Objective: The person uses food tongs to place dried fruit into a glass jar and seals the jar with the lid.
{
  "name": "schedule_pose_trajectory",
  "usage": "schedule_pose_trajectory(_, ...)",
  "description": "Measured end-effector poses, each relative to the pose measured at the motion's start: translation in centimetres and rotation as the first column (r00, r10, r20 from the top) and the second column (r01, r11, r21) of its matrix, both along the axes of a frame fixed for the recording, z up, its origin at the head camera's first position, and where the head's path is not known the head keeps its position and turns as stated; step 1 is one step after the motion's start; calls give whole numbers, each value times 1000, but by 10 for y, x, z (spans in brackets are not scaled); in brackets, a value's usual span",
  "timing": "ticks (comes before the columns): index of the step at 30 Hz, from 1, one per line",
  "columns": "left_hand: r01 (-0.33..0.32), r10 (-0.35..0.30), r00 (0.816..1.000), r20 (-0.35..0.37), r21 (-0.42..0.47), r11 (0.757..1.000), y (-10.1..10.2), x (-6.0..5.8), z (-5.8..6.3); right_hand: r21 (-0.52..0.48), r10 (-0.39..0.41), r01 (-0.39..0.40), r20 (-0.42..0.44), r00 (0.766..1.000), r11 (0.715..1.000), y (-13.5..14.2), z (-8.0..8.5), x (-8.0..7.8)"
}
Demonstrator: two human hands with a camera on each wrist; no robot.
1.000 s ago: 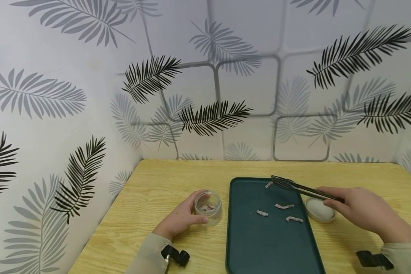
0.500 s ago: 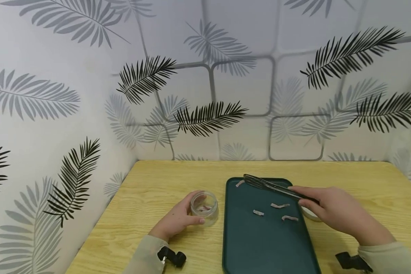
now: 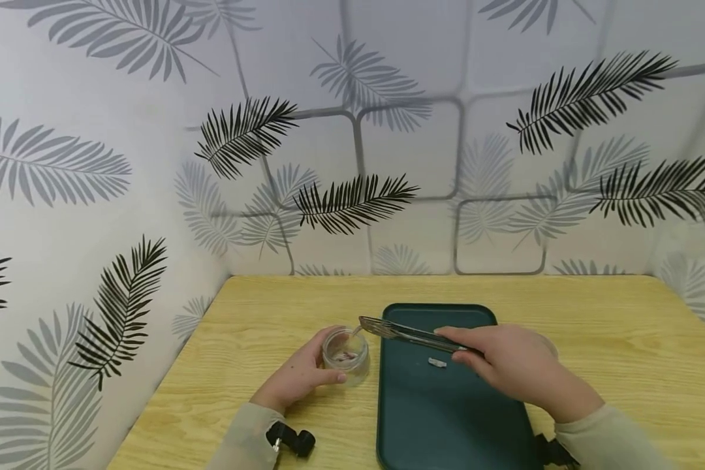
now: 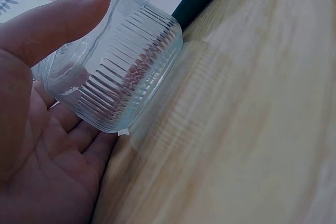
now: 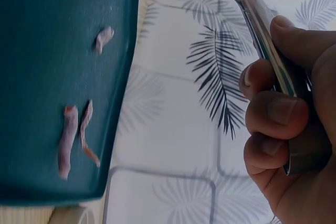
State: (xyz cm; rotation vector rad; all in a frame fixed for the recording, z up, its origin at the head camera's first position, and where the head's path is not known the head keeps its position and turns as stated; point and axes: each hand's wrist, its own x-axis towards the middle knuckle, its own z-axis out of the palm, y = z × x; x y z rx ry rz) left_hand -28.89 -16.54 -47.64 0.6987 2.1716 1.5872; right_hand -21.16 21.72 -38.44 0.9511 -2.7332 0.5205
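On the table my left hand (image 3: 302, 372) grips a clear glass jar (image 3: 357, 371), thumb on the near side, fingers behind. Reddish-white pieces (image 4: 139, 72) lie at its ribbed bottom. With my right hand (image 3: 514, 369) I hold metal tongs (image 3: 414, 335), fingers curled round the handles. At the tongs' tips is a thin pinkish dried strip (image 3: 357, 330), at the jar's mouth. Three similar pieces lie on the dark green tray: a short piece (image 5: 104, 39), a thick strip (image 5: 67, 142) and a thin bent strip (image 5: 87, 135). My right hand hides two of them in the head view.
The dark green tray (image 3: 446, 424) lies right of the jar, under my right forearm. A pale round dish (image 3: 548, 344) is mostly hidden behind my right hand. The wooden table (image 3: 282, 300) meets patterned walls at the back and left.
My right hand has swung left across the tray with the tongs, which have taken the strip from the tray's far edge to the jar's mouth. My left hand keeps its hold on the jar.
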Motion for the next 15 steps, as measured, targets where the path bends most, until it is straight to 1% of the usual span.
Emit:
schedule_pose_trajectory(5, -9, 9, 1000, -3, -9, 1000, -2, 1, -1, -9, 42, -42, -13, 999, 999, -16, -5, -5)
schedule_pose_trajectory(10, -24, 24, 1000, 13, -9, 1000, -2, 2, -1, -1, 50, -50, -53, 997, 999, -25, -5, -8)
schedule_pose_trajectory(12, -27, 27, 1000, 12, -9, 1000, -2, 0, -1, 5, 48, -48, -43, 998, 999, -27, -3, -8)
schedule_pose_trajectory(15, -21, 21, 1000, 11, -7, 1000, -3, -1, -2, 10, 29, -29, 4, 1000, 1000, -28, 0, -7)
